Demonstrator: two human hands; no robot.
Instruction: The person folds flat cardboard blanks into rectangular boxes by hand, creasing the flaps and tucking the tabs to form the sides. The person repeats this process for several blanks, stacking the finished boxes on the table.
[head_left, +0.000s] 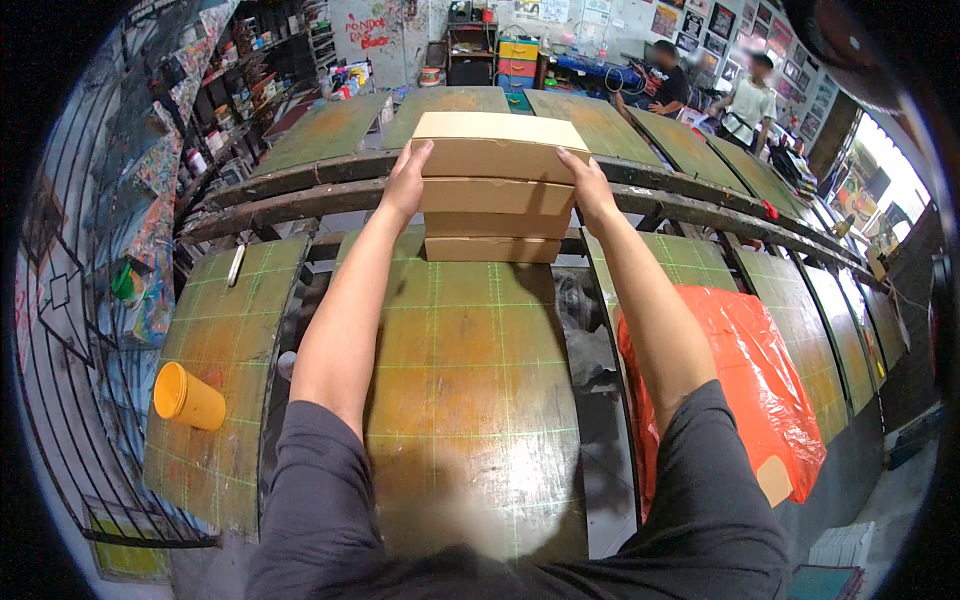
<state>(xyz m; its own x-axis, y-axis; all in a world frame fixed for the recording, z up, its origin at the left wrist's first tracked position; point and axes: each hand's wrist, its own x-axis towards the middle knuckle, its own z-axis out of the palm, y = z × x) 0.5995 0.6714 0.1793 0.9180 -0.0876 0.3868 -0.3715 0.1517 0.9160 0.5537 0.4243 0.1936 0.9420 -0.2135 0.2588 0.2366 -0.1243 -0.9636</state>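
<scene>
A person's left hand (406, 182) and right hand (588, 185) press flat against the two short ends of the top box (500, 146) on a stack of three tan cardboard boxes (497, 208), which stands at the far edge of a green gridded desk (470, 350). Both hands are spread open, palms and fingers clamping the box between them rather than curling under it; the top box sits square on the two below. The boxes look stiff and plain, with smooth unprinted faces that could slip under a squeeze alone, and their weight cannot be told from the view. By the look of it, a grip at the ends with fingers hooked under the bottom edge would hold more surely. An orange plastic bag (750, 380), soft and crumpled, lies on the neighbouring panel to the right, with a small tan label (772, 480) near its lower corner. A yellow plastic cup (187, 396) lies on its side on the left panel. Against the back wall stand stacked drawers (518, 58) in yellow, red and blue, with framed pictures (722, 20) and paper sheets above. Two other people (710, 85) work at the far right end of the room.
</scene>
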